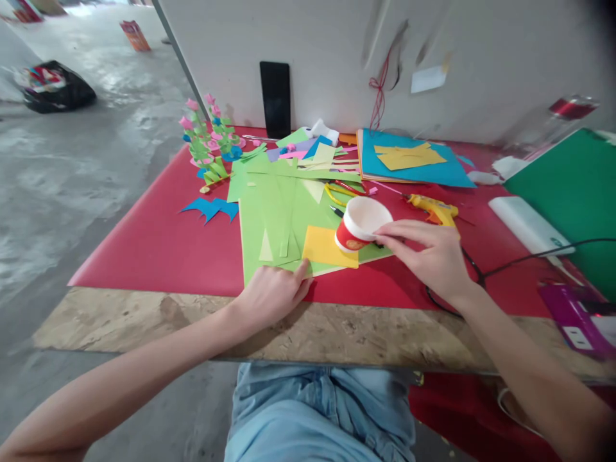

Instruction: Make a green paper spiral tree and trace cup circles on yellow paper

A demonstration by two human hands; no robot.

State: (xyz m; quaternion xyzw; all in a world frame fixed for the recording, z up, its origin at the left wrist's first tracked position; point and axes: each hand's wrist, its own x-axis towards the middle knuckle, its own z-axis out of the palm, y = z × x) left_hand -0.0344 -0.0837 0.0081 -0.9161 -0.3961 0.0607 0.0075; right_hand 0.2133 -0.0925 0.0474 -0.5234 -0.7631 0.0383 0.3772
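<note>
My right hand (428, 253) grips a red and white paper cup (359, 224) that lies tilted on its side, mouth up and toward the wall. The cup rests over the edge of a yellow paper rectangle (323, 247) lying on large green sheets (279, 212). My left hand (272, 294) lies at the near edge of the green sheets with fingers curled, its fingertips touching the paper by the yellow rectangle's corner. A pen (337, 211) pokes out behind the cup.
On the red table cover (158, 244): a yellow glue gun (433, 208) with a black cord, scissors (339, 189), blue cut-outs (212, 207), paper flowers (209, 138), a blue and yellow paper stack (411, 163), a green folder (575, 192), a black phone (275, 99) against the wall.
</note>
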